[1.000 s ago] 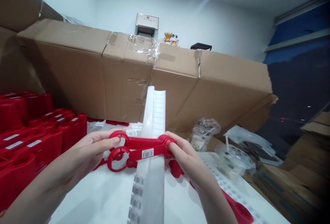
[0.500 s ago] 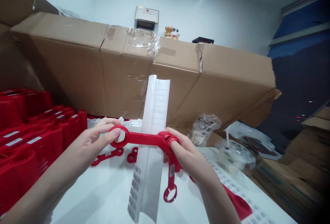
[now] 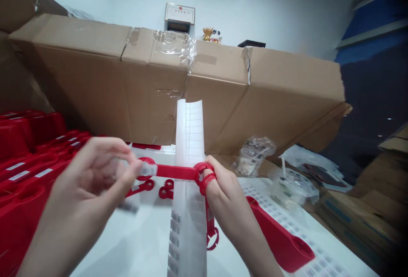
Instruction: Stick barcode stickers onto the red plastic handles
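Observation:
My right hand (image 3: 223,187) grips the ribbed end of a red plastic tool (image 3: 175,171) held level above the white table (image 3: 143,243). A second red tool (image 3: 210,230) hangs down from the same hand. My left hand (image 3: 95,171), blurred by motion, pinches a small white sticker (image 3: 148,169) against the tool's ring end. A long strip of barcode label backing (image 3: 188,183) stands upright between my hands, partly behind the tool.
Stacked red parts with white labels (image 3: 35,171) fill the left. Loose red tools (image 3: 153,185) lie on the table, and a larger red part (image 3: 280,243) lies at the right. A long cardboard box (image 3: 178,86) walls the back. Plastic bags and a lidded cup (image 3: 287,183) sit right.
One red tool swung down from level and now hangs from my right hand. My left hand let go of the ring, rose nearer the camera and now pinches a sticker at it.

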A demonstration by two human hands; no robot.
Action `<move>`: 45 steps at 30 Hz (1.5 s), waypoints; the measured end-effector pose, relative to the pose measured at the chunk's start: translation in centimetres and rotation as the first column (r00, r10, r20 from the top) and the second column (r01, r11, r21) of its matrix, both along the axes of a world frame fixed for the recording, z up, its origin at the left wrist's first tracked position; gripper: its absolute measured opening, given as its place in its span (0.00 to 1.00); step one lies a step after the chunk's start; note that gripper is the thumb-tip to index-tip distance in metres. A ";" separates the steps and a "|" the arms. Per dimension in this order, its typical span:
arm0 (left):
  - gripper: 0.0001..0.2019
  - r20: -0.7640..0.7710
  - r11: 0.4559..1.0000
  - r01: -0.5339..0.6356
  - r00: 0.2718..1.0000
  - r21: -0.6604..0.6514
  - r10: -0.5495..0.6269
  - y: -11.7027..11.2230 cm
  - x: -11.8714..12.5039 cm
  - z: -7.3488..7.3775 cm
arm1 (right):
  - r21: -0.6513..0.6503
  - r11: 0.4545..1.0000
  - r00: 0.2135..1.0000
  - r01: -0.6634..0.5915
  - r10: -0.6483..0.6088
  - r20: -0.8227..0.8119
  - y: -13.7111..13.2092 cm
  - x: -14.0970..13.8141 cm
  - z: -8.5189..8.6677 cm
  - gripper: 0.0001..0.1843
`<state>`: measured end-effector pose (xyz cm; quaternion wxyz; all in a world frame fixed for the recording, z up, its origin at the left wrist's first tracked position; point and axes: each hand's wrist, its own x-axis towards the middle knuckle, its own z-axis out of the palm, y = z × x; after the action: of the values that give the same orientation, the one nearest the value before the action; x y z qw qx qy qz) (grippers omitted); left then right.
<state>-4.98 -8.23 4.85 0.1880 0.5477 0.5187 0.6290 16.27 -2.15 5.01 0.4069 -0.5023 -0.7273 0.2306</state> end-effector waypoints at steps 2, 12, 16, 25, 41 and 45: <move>0.17 0.024 1.000 0.012 1.000 -0.025 -0.011 -0.2 0.8 -0.1 | 0.008 1.000 1.000 -0.021 0.021 0.004 -0.1 -0.1 0.1 0.15; 0.11 0.131 0.983 0.093 0.989 -0.161 -0.073 0.7 3.3 0.6 | -0.037 0.993 0.990 -0.116 0.112 -0.085 -0.6 -0.7 0.1 0.16; 0.13 0.146 0.981 0.102 0.986 -0.167 -0.077 1.1 2.9 0.2 | -0.047 0.992 0.989 -0.116 0.111 -0.102 -0.6 -0.7 0.1 0.15; 0.14 0.174 0.976 0.134 0.979 -0.174 -0.104 1.4 3.1 0.3 | -0.079 0.991 0.986 -0.109 0.098 -0.137 -0.7 -1.1 0.3 0.16; 0.12 0.178 0.980 0.134 0.978 -0.150 -0.106 1.5 3.2 0.3 | -0.070 0.989 0.981 -0.128 0.116 -0.154 -0.7 -1.1 -0.1 0.16; 0.12 0.179 0.981 0.127 0.979 -0.145 -0.100 1.6 3.3 0.1 | -0.057 0.990 0.980 -0.131 0.121 -0.156 -0.7 -1.2 -0.1 0.15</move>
<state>-1.71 -6.62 4.94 0.3095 0.5042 0.5162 0.6193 15.08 -2.81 4.96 0.4290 -0.4495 -0.7162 0.3177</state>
